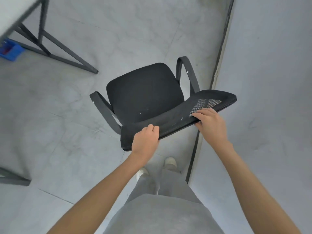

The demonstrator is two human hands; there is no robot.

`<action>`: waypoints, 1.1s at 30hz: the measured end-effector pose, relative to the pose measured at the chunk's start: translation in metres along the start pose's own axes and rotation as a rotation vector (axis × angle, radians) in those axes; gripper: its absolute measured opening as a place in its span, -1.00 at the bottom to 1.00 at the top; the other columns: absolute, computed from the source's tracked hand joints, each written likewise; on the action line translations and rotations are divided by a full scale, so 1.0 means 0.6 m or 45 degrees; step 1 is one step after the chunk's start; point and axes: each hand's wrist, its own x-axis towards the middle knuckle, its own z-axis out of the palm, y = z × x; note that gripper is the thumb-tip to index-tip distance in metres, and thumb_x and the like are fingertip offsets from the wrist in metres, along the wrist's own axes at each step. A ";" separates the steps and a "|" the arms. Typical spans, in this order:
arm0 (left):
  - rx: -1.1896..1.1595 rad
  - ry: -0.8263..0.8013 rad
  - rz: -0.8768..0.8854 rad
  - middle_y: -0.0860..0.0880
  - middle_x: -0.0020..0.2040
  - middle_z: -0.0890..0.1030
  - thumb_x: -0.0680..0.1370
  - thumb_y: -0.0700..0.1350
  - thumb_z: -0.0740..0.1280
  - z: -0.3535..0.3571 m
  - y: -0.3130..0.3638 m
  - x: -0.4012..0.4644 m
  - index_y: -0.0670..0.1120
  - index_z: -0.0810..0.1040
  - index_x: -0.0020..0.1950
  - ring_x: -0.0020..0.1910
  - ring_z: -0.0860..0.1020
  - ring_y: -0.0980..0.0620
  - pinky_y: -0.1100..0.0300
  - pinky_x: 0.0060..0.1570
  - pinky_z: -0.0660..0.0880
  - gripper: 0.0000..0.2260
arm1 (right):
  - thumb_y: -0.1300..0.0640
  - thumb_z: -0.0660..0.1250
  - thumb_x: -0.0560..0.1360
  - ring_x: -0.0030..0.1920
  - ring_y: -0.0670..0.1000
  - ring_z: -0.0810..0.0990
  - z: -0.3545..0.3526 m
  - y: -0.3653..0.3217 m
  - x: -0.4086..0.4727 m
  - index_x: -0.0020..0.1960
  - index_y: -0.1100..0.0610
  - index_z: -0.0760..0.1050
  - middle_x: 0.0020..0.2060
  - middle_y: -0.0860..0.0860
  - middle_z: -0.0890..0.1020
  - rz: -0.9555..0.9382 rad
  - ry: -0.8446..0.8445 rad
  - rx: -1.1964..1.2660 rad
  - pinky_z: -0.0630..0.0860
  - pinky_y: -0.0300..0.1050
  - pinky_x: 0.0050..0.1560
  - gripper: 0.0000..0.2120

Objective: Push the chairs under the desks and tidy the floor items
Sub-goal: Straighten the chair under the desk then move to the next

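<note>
A black office chair (145, 92) with a mesh back and two curved armrests stands on the grey floor in front of me, its seat facing away toward the upper left. My left hand (146, 141) grips the left part of the backrest's top edge, fingers curled over it. My right hand (211, 122) holds the same top edge further right, fingers over the mesh and thumb below. A white-topped desk (10, 12) with a dark metal frame stands at the upper left, apart from the chair.
A blue bin (11, 48) sits on the floor under the desk at the left edge. A grey wall (270, 65) with a dark baseboard runs along the right, close to the chair. Another dark frame piece (13, 178) shows at the lower left. My feet are just behind the chair.
</note>
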 end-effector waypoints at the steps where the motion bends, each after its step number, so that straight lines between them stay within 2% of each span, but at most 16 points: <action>1: 0.014 0.015 -0.009 0.01 -0.31 0.56 0.21 0.03 0.56 0.003 -0.016 -0.004 -0.08 0.55 -0.17 -0.41 0.55 0.03 0.26 -0.60 0.32 -0.68 | 0.33 0.53 0.20 -0.18 0.15 0.62 -0.002 -0.009 -0.001 -0.15 0.20 0.64 -0.25 0.07 0.68 -0.016 -0.003 -0.001 0.54 -0.10 -0.20 -0.76; 4: -0.085 0.015 -0.011 -0.04 -0.01 0.56 0.48 0.00 0.33 -0.001 -0.061 -0.015 -0.09 0.48 0.11 -0.06 0.56 -0.04 0.11 -0.33 0.47 -0.74 | 0.25 0.55 0.19 -0.28 0.11 0.60 0.006 -0.044 -0.007 -0.21 0.18 0.63 -0.34 0.04 0.67 -0.007 0.010 -0.022 0.50 -0.16 -0.27 -0.80; 6: -0.119 0.054 -0.040 -0.03 0.06 0.55 0.50 -0.06 0.27 -0.002 -0.085 -0.022 -0.08 0.46 0.15 0.00 0.53 -0.05 0.09 -0.26 0.48 -0.76 | 0.23 0.54 0.20 -0.29 0.12 0.57 0.021 -0.064 -0.011 -0.21 0.17 0.61 -0.35 0.04 0.65 -0.022 -0.003 -0.017 0.48 -0.13 -0.26 -0.81; 9: -0.077 -0.008 -0.132 -0.04 0.01 0.58 0.49 -0.09 0.25 -0.010 -0.099 -0.021 -0.11 0.47 0.08 -0.03 0.54 -0.06 0.10 -0.21 0.47 -0.80 | 0.22 0.52 0.21 -0.22 0.13 0.55 0.034 -0.068 -0.009 -0.16 0.17 0.58 -0.27 0.05 0.62 -0.141 -0.103 -0.037 0.48 -0.08 -0.25 -0.77; 11: -0.004 -0.085 -0.163 -0.03 -0.03 0.60 0.51 -0.06 0.24 -0.015 -0.099 -0.013 -0.11 0.46 0.04 -0.04 0.54 -0.07 0.13 -0.23 0.39 -0.82 | 0.23 0.53 0.21 -0.17 0.15 0.57 0.031 -0.055 0.007 -0.11 0.18 0.58 -0.21 0.07 0.63 -0.186 -0.211 -0.073 0.51 -0.05 -0.23 -0.72; 15: 0.088 -0.107 -0.165 -0.05 -0.02 0.61 0.51 -0.11 0.24 -0.013 -0.099 -0.008 -0.13 0.47 0.07 -0.06 0.56 -0.11 0.16 -0.27 0.26 -0.83 | 0.17 0.40 0.36 -0.04 0.16 0.58 0.026 -0.043 0.034 0.04 0.17 0.56 -0.07 0.07 0.65 -0.094 -0.422 -0.148 0.49 -0.05 -0.13 -0.74; 17: 0.053 -0.065 -0.163 -0.08 -0.06 0.62 0.50 -0.18 0.25 -0.006 -0.106 -0.014 -0.16 0.49 0.05 -0.11 0.57 -0.15 0.15 -0.29 0.24 -0.85 | 0.20 0.35 0.35 -0.12 0.15 0.59 0.031 -0.051 0.033 -0.01 0.15 0.56 -0.15 0.06 0.66 -0.068 -0.425 -0.175 0.46 -0.09 -0.22 -0.78; 21: -0.023 0.018 -0.202 -0.12 -0.20 0.66 0.42 -0.26 0.31 0.010 -0.143 -0.024 -0.17 0.57 -0.05 -0.27 0.58 -0.21 0.14 -0.36 0.30 -0.86 | 0.21 0.50 0.12 -0.43 0.10 0.56 0.052 -0.080 0.023 -0.27 0.11 0.56 -0.43 -0.01 0.61 -0.036 -0.393 -0.221 0.31 -0.23 -0.48 -0.79; 24: -0.080 0.029 -0.258 -0.09 -0.22 0.66 0.40 -0.20 0.32 0.000 -0.180 -0.031 -0.09 0.60 -0.07 -0.22 0.59 -0.20 0.11 -0.27 0.42 -0.85 | 0.22 0.47 0.11 -0.41 0.12 0.57 0.060 -0.125 0.019 -0.26 0.16 0.58 -0.42 0.03 0.62 -0.005 -0.370 -0.116 0.30 -0.23 -0.45 -0.80; 27: -0.084 0.005 -0.236 -0.07 -0.20 0.66 0.39 -0.20 0.31 -0.018 -0.227 -0.045 -0.06 0.62 -0.08 -0.15 0.59 -0.17 0.13 -0.18 0.39 -0.84 | 0.24 0.46 0.08 -0.44 0.08 0.55 0.063 -0.187 0.008 -0.30 0.15 0.56 -0.46 -0.01 0.59 0.005 -0.380 -0.072 0.21 -0.26 -0.46 -0.81; 30: -0.059 -0.011 -0.214 -0.09 -0.25 0.65 0.36 -0.25 0.31 -0.029 -0.268 -0.068 -0.10 0.61 -0.14 -0.18 0.58 -0.17 0.15 -0.17 0.32 -0.86 | 0.15 0.54 -0.10 -0.59 -0.01 0.42 0.075 -0.237 -0.001 -0.46 0.09 0.46 -0.60 -0.06 0.46 -0.107 -0.333 -0.065 0.11 -0.33 -0.51 -0.69; 33: -0.070 0.031 -0.236 -0.11 -0.26 0.66 0.36 -0.26 0.32 -0.027 -0.291 -0.087 -0.11 0.63 -0.13 -0.19 0.60 -0.17 0.12 -0.14 0.38 -0.84 | 0.15 0.54 -0.15 -0.63 -0.01 0.28 0.087 -0.262 0.004 -0.51 0.07 0.42 -0.64 -0.06 0.42 -0.153 -0.236 -0.096 0.06 -0.33 -0.52 -0.66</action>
